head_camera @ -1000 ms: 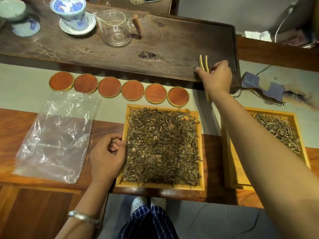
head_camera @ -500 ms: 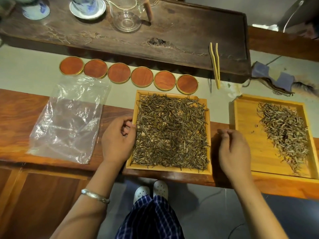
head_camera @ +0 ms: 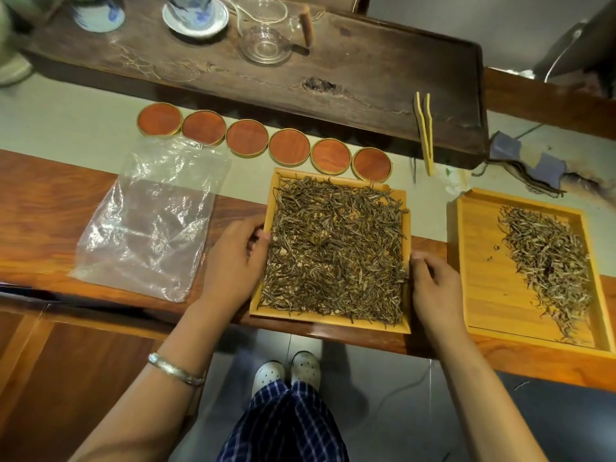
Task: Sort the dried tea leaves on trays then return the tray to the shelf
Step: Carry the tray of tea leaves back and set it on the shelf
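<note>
A person takes the full tray (head_camera: pixel 328 323) of dried tea leaves (head_camera: pixel 336 248) by both sides at the front edge of the bench (head_camera: pixel 50 228). The left hand (head_camera: pixel 233 261) holds the tray's left rim, its fingers (head_camera: pixel 258 243) curled over the edge; the right hand (head_camera: pixel 433 288) meets the right rim with fingers bent, though whether they have closed on the wood cannot be told. The step appears to be a lift, and it would go best with both grips secure low on the rims and the tray kept level, since the leaves lie heaped to the brim and some already poke over the sides. A tilt would likely spill them. The leaves are thin, dark, needle-like strands with paler tips, covering the whole tray floor. A second tray (head_camera: pixel 483 261), just to the right, holds a smaller, lighter drift along its right half. Bamboo tongs (head_camera: pixel 425 128) lie unused beyond.
</note>
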Tool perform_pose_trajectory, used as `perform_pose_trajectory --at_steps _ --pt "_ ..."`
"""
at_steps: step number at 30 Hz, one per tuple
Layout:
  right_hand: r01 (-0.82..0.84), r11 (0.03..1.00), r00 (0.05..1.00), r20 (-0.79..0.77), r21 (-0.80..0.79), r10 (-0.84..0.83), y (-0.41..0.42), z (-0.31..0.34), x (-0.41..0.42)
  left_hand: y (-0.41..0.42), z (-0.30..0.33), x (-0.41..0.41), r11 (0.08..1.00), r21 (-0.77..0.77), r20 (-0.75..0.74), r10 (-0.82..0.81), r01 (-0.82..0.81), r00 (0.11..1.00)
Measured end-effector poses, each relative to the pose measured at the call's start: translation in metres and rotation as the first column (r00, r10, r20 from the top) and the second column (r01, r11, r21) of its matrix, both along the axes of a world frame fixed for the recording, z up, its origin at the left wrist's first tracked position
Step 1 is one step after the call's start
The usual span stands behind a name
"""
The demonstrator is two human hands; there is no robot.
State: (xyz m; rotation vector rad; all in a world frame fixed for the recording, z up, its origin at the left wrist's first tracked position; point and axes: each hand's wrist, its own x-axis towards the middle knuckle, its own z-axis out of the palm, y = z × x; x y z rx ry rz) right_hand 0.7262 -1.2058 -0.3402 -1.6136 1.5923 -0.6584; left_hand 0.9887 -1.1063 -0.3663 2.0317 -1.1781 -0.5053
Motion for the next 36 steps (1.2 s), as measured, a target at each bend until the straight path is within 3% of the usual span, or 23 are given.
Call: perform_pose_trajectory --at_steps 4,11,18,22,25,30,36 --pt "-0.015 0.998 0.999 0.049 0.059 0.012 0.009 0.003 0.003 0.008 0.002 -0.002 0.998 -0.05 -0.157 0.034 -0.042 0.987" --pt "-0.058 0.964 0.987 0.163 0.261 0.015 0.027 0.038 0.012 0.03 0.032 0.01 0.982 -0.032 -0.434 0.152 -0.184 0.888" --pt "-0.181 0.961 0.956 0.268 0.21 0.122 0.043 0.127 0.075 0.084 0.12 0.051 0.923 -0.053 -0.518 0.3 -0.38 0.801" --pt "-0.3 0.922 0.916 0.343 0.244 0.207 0.056 0.163 0.133 0.134 0.169 0.081 0.853 -0.047 -0.45 0.447 -0.52 0.773" --pt "-0.509 0.842 0.82 0.398 0.18 0.412 0.071 0.19 0.18 0.175 0.209 0.101 0.772 -0.088 -0.444 0.535 -0.63 0.719" --pt "-0.765 0.641 0.588 0.333 -0.07 0.738 0.088 0.229 0.25 0.235 0.27 0.113 0.558 -0.22 -0.405 0.694 -0.8 0.595" --pt "-0.924 0.366 0.302 0.372 -0.114 0.878 0.128 0.275 0.295 0.303 0.308 0.066 0.236 -0.295 -0.408 0.845 -0.926 0.345"
